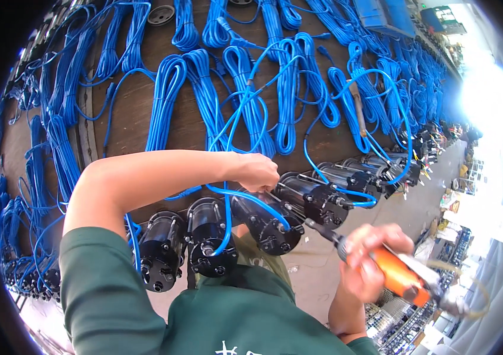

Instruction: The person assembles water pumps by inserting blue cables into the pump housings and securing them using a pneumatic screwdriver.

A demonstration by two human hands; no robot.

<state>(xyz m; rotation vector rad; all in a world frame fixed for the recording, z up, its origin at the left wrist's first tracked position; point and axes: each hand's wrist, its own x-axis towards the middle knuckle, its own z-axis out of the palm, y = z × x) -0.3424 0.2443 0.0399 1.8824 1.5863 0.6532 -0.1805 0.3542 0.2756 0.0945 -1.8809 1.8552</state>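
Note:
My right hand is wrapped round an orange power screwdriver, its black nose pointing left. The tip is close to the end cap of a black pump motor; whether they touch I cannot tell. Above that motor's back end, my left hand is closed, knuckles up. What its fingers hold, if anything, is hidden. A blue cable runs into the motor's cap. To its right lies another black motor, with thin metal rods along its side.
Two more motors stand at my left, and others line the bench edge to the right. Bundled blue cables cover much of the brown bench. A wooden-handled tool lies among them. A hose curves behind the screwdriver.

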